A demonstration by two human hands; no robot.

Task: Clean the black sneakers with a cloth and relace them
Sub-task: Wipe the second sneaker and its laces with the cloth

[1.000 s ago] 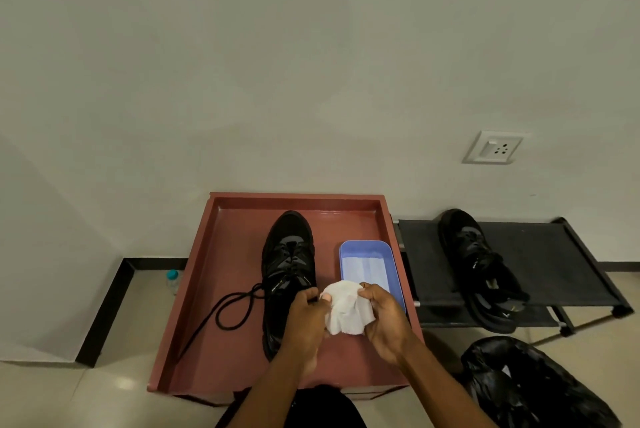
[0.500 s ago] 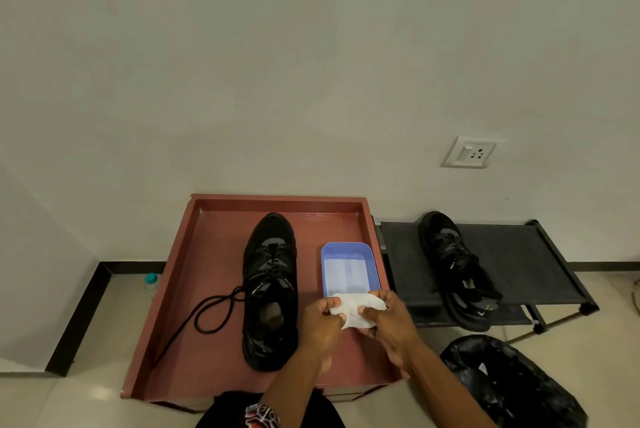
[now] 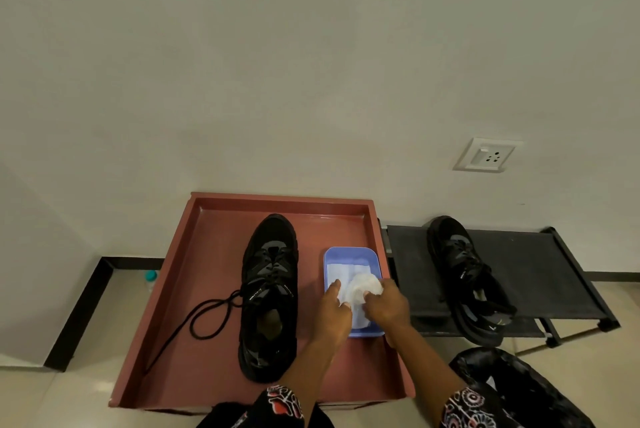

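One black sneaker (image 3: 270, 292) lies toe-away in the red tray (image 3: 207, 247), its loose black lace (image 3: 211, 315) trailing off to the left. To its right sits a blue tub (image 3: 349, 254) with folded white wipes inside. Over the tub, my left hand (image 3: 333, 309) and my right hand (image 3: 386, 304) both hold a crumpled white cloth (image 3: 362, 287). A second black sneaker (image 3: 464, 275) rests on the low black rack (image 3: 540, 268) to the right.
A black plastic bag (image 3: 512, 389) lies on the floor at the lower right. A small bottle with a teal cap (image 3: 150, 280) stands on the floor left of the tray. A wall socket (image 3: 485, 154) is above the rack.
Both hands moved away from beside the sneaker, forward and right, carrying the cloth over the blue tub. The sneaker's opening, earlier covered by my left hand, is now visible.
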